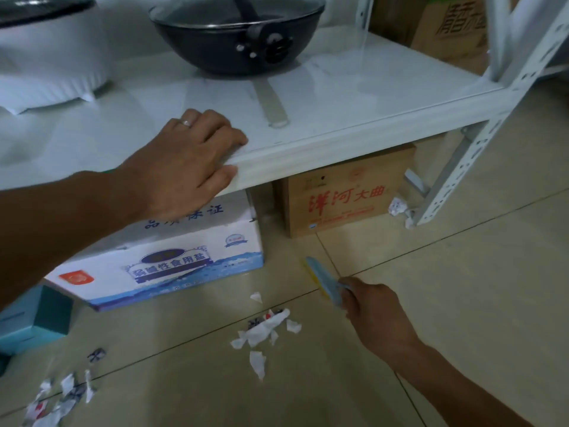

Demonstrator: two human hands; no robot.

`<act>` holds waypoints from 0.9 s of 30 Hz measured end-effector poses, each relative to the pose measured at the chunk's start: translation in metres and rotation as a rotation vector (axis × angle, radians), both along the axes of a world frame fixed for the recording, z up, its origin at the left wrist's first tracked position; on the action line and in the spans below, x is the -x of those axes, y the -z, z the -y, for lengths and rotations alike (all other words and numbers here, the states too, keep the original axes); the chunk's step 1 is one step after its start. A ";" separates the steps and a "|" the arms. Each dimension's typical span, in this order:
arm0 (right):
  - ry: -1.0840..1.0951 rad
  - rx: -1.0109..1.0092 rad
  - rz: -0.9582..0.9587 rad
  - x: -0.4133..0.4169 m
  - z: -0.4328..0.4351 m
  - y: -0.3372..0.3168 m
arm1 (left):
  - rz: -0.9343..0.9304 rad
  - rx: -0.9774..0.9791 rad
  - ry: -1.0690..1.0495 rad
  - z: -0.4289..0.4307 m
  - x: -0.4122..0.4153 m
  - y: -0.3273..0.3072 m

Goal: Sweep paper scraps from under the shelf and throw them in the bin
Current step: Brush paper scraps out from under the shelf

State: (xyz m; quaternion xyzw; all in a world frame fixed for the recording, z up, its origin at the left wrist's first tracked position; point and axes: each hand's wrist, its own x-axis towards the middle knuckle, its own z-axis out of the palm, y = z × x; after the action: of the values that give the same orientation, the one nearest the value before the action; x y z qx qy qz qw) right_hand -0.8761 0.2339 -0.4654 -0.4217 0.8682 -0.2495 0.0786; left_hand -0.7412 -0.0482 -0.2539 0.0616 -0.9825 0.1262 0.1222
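Note:
My left hand (187, 161) rests flat on the front edge of the white shelf (338, 140), thumb under the lip, holding nothing. My right hand (375, 312) is closed around the handle of a small blue and yellow brush (321, 280), whose head points up-left, just above the floor. A cluster of white paper scraps (264, 331) lies on the tiles left of my right hand. More torn scraps (58, 399) lie at the bottom left. A crumpled scrap (397, 206) sits by the shelf's right leg, beside the brown box. No bin is clearly in view.
Under the shelf stand a white and blue carton (172, 266) and a brown cardboard box (348, 195). A black wok (237, 35) and a white appliance (52, 57) sit on the shelf. A teal container (34, 318) is at the left. The perforated white shelf leg (452, 177) slants at the right.

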 end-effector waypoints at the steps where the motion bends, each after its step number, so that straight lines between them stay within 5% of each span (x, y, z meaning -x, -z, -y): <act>1: 0.094 0.057 0.105 0.009 -0.013 -0.001 | 0.008 0.003 0.017 -0.005 0.006 0.000; 14: 0.547 0.331 0.042 0.177 -0.044 0.006 | 0.072 -0.033 0.289 -0.089 0.224 -0.004; 27: 0.566 0.281 0.247 0.286 0.054 0.031 | -0.030 -0.097 0.349 -0.077 0.234 0.003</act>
State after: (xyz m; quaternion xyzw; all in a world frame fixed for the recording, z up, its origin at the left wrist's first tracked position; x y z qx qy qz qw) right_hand -1.1624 0.1799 -0.4968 -0.1371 0.8919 -0.4279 0.0519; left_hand -0.9748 0.0290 -0.2569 -0.1020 -0.9813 0.0546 0.1537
